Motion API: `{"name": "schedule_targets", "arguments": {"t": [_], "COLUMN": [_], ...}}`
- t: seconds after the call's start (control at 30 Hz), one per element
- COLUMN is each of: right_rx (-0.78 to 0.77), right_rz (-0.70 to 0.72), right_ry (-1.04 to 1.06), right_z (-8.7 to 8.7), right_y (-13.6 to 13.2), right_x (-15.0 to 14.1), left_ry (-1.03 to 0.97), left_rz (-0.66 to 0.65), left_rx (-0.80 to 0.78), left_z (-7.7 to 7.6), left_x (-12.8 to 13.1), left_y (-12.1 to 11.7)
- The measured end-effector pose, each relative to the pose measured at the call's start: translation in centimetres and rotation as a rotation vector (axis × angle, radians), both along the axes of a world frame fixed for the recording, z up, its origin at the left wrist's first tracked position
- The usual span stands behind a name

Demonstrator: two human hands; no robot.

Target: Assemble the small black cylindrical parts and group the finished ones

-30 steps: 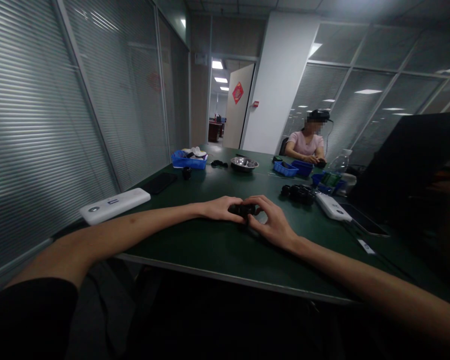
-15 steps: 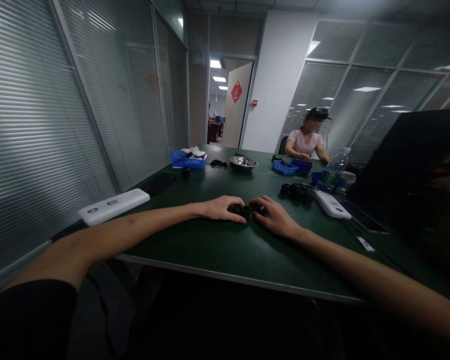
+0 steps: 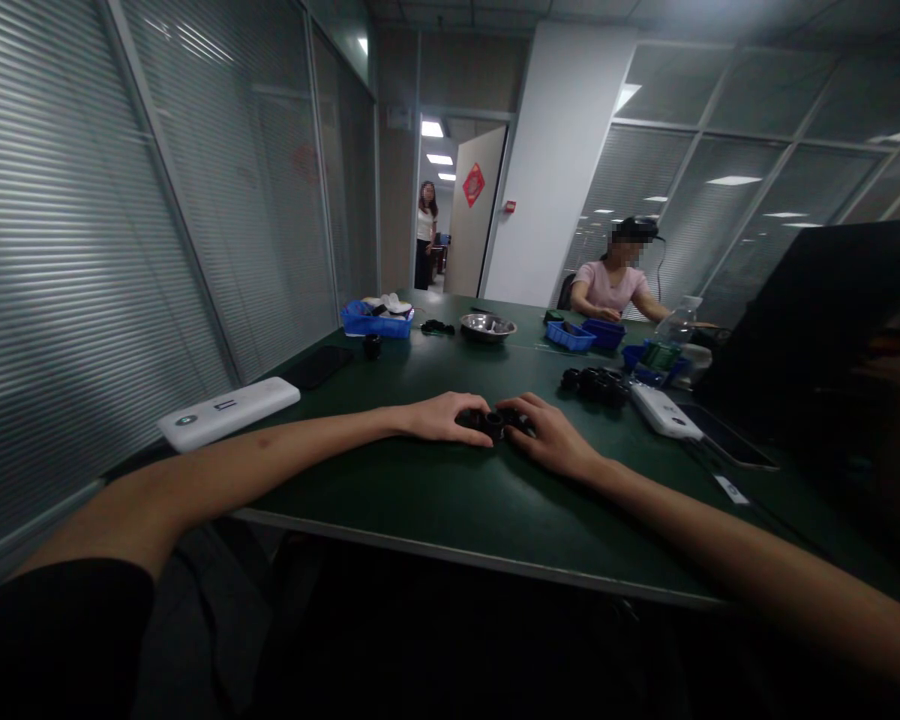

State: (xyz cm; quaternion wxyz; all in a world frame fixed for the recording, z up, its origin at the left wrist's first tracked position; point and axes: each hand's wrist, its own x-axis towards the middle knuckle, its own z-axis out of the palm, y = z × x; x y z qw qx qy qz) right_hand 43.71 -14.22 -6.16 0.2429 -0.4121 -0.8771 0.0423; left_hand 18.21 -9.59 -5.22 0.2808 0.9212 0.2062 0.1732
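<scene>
Between my two hands, on the dark green table (image 3: 420, 500), is a small black round part (image 3: 493, 426) with a ring-like opening. My left hand (image 3: 448, 417) curls around its left side, thumb and fingers closed on dark material. From the right, my right hand (image 3: 551, 432) closes its fingers on the dark material at the other side. The fingers cover much of what they grip, so its full shape is hidden. A pile of similar black parts (image 3: 596, 385) lies beyond my right hand.
A steel bowl (image 3: 487, 328), a blue basket (image 3: 379, 320) and a smaller blue basket (image 3: 570, 335) stand farther back. White power banks (image 3: 229, 413) lie on both sides. A plastic bottle (image 3: 667, 345) stands at right. A co-worker (image 3: 616, 285) sits across; another person (image 3: 426, 235) is in the doorway.
Someone has appeared in the doorway. The seated co-worker's arm has reached farther right. My hands and the black part stay nearly still.
</scene>
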Motion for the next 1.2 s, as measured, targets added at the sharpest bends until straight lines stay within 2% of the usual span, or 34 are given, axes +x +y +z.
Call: {"name": "schedule_targets", "arguments": {"t": [0.23,0.4,0.5,0.63,0.7,0.87,0.97,1.1,1.2], "right_rx": [0.013,0.127,0.188,0.104,0.074,0.081,0.117,0.19,0.247], "right_rz": [0.029,0.01,0.07,0.308,0.348,0.296,0.281,0.246,0.175], "right_ry": [0.019,0.228,0.302,0.105,0.043,-0.034,-0.107,-0.166,-0.178], "right_z": [0.1,0.7,1.2,1.4,1.4,1.8,1.8,1.6,1.4], "right_y": [-0.1,-0.9,-1.8,-2.5,-2.5,-2.5,-2.6,-2.5,-1.9], "right_x": [-0.1,-0.5,-0.8,-1.1,-1.2,-0.9,-0.5,-0.5,-0.8], "left_ry": [-0.022,-0.027,-0.044,-0.011,0.017,0.044,0.019,-0.013,0.008], "left_rz": [-0.008,-0.01,-0.017,0.026,0.062,0.081,0.039,-0.009,0.038], "left_rx": [0.001,-0.018,-0.039,0.0,0.028,0.041,0.077,0.177,0.274], "left_z": [-0.2,-0.3,-0.4,-0.6,-0.7,-0.7,-0.8,-1.1,-1.3], "left_x": [0.0,0.1,0.1,0.0,-0.1,-0.1,0.0,0.2,0.3], "left_y": [0.1,0.2,0.3,0.5,0.5,0.5,0.6,0.9,1.0]}}
